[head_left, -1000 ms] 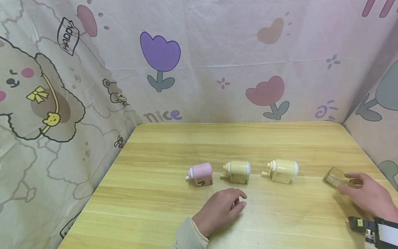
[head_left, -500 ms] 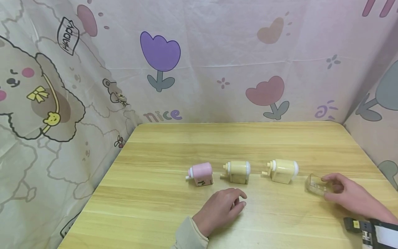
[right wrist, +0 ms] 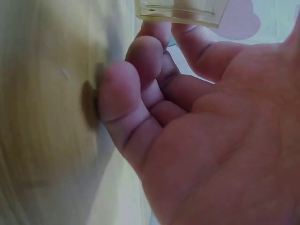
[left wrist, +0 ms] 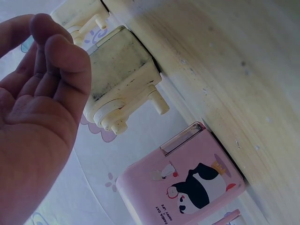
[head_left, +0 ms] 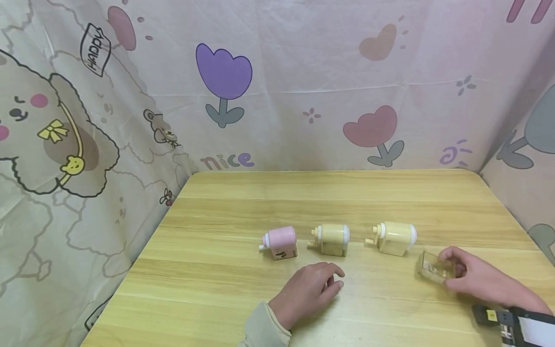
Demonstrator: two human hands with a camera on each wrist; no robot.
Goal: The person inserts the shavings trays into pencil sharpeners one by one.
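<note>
My right hand (head_left: pixel 474 274) pinches a small clear yellowish plastic box (head_left: pixel 432 268) between thumb and fingers, low over the table at the right. In the right wrist view the box (right wrist: pixel 183 11) is cut by the top edge, with fingertips against it. My left hand (head_left: pixel 307 293) holds nothing, its fingers loosely bent, in front of the sharpeners. A pink crank pencil sharpener (head_left: pixel 282 242) with a panda print, a pale yellow one (head_left: pixel 334 240) and a second yellow one (head_left: pixel 396 238) form a row, cranks to the left. Of these, the second yellow one is nearest the box.
The wooden table (head_left: pixel 208 270) has its back edge against a printed curtain (head_left: pixel 286 72) with flowers and hearts. More curtain hangs at both sides. A black wrist device (head_left: pixel 516 325) sits on the right forearm.
My right hand has carried the clear box leftward and slightly toward the front, closer to the second yellow sharpener. The left hand and the three sharpeners stay where they were.
</note>
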